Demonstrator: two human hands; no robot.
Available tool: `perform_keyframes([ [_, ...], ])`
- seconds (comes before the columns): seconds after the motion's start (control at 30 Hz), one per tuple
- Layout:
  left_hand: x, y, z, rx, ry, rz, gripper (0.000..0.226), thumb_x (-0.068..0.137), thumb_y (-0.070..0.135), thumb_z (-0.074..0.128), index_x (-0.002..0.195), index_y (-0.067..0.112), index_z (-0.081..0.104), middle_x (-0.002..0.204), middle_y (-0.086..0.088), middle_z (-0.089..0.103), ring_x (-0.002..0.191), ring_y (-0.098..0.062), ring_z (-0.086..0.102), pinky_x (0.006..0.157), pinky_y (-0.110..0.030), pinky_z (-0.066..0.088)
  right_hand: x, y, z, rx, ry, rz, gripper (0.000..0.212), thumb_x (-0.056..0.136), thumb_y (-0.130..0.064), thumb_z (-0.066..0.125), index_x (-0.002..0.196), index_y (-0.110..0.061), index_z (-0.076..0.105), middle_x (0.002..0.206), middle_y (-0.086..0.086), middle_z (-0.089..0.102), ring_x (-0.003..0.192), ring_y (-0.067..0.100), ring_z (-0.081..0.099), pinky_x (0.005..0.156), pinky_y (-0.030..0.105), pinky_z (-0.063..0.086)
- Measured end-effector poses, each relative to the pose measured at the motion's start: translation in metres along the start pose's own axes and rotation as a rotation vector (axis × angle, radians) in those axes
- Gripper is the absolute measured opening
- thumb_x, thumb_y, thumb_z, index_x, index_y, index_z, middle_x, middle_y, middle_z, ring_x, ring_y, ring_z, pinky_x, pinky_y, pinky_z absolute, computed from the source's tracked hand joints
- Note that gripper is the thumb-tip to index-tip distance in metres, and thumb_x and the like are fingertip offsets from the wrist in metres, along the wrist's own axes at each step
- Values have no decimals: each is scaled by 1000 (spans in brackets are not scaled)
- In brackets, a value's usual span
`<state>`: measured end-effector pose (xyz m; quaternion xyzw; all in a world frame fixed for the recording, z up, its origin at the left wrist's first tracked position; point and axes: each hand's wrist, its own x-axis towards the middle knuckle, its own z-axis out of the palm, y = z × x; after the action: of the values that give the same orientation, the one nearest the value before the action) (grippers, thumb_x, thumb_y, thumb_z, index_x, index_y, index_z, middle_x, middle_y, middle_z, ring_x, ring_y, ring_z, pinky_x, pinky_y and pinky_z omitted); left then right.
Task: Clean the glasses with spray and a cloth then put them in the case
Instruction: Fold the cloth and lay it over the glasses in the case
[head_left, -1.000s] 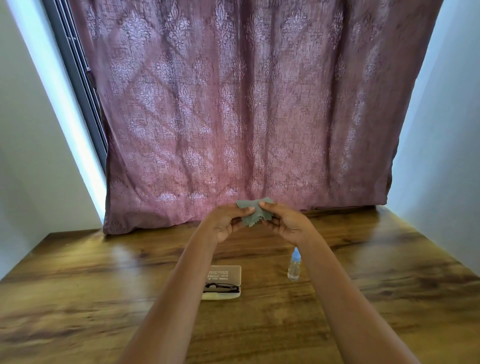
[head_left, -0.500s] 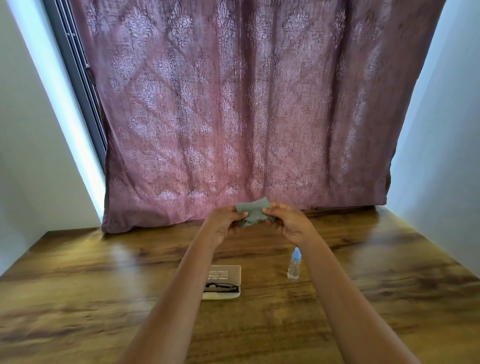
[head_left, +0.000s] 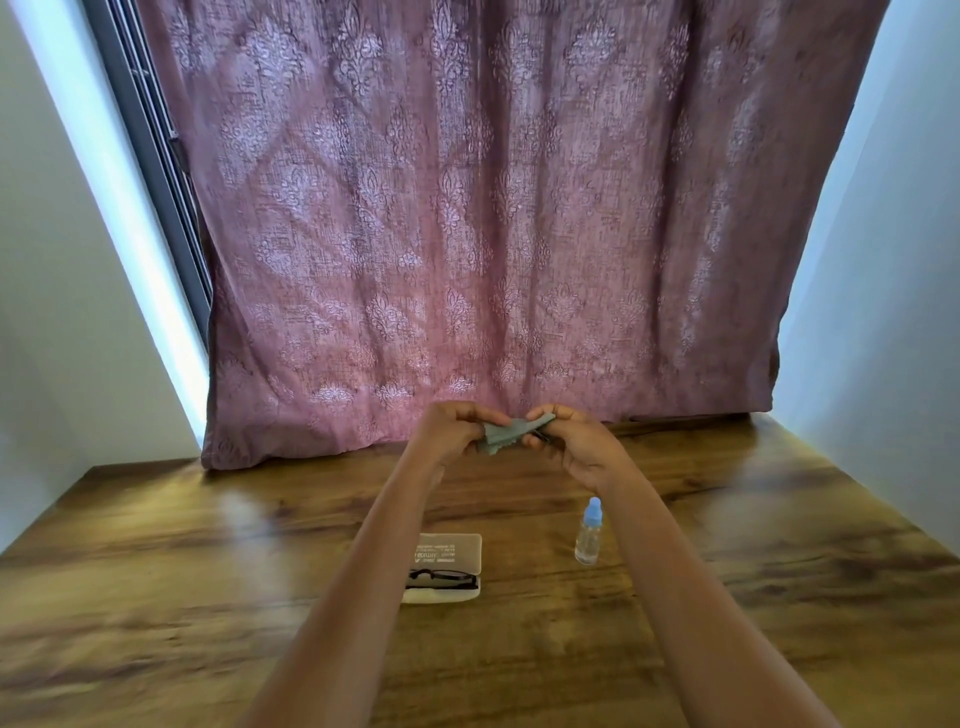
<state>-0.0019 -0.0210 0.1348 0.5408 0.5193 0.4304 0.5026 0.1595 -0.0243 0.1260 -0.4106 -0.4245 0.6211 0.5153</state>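
Two hands pinch a grey cloth above the table.
Left hand and right hand each grip one end, fingers curled; glasses lie in the open case below; spray bottle stands upright beside it.

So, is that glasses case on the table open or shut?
Open. The case has its lid folded back flat, and the black glasses lie in plain view in its lower half.
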Motion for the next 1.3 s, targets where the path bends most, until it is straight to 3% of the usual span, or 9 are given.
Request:
perform_keyframes([
  [0.13,4,-3,-1,-18,24,-23,52,80,-11,44,52,20,74,82,-11,68,84,-25,59,88,-42,51,2,0,-1,19,9,-3,33,91,13,36,70,-5,55,74,15,57,48,8,62,51,13,52],
  [0.23,-2,0,1,-202,41,-44,34,82,-1,49,60,8,72,79,-12,68,74,-20,62,67,-29,53,3,0,-1,25,11,-12,33,91,12,38,70,-5,57,78,15,59,53,9,64,55,13,53],
  [0.37,0,-4,6,-232,118,-72,5,80,7,68,75,7,65,78,-9,63,69,-17,56,65,-27,47,0,-1,2,19,8,-29,32,91,11,39,70,-4,58,82,13,60,66,14,64,57,13,53],
  [0.57,0,-6,7,-244,144,-50,35,76,3,72,108,8,60,84,-4,62,60,-12,54,52,-18,46,-3,-6,5,73,35,-14,29,92,5,35,76,-4,58,84,13,59,79,20,60,63,20,57],
  [0.73,-1,-6,10,-263,150,4,30,77,0,70,105,8,63,88,-2,61,79,-15,58,53,-16,51,-3,-6,3,45,69,27,15,90,-21,56,84,-8,61,81,6,61,79,14,59,63,19,56],
  [0.8,-3,-6,10,-273,144,17,24,78,-2,68,100,6,65,88,-2,60,84,-16,60,55,-16,55,-3,-5,4,-17,56,15,8,86,-11,60,90,-5,62,85,4,60,80,11,58,61,13,53],
  [0.93,-7,-5,12,-357,128,17,14,80,-7,63,90,2,66,86,-8,62,80,-18,62,55,-17,57,-2,-4,3,-66,106,10,29,83,1,60,111,8,59,83,6,62,72,9,59,53,9,48],
  [1.2,-7,-1,18,-335,198,42,16,80,-2,65,96,-4,65,72,-5,61,67,-13,59,47,-10,51,-8,-6,5,62,187,-61,6,84,0,61,88,2,64,80,7,62,74,14,61,53,13,53],
  [1.3,-6,-1,20,-313,224,51,18,79,-1,67,96,-6,66,69,-4,60,63,-13,56,45,-9,49,-10,-6,6,80,222,-89,20,83,2,60,101,12,61,78,9,62,67,14,62,51,12,53],
])
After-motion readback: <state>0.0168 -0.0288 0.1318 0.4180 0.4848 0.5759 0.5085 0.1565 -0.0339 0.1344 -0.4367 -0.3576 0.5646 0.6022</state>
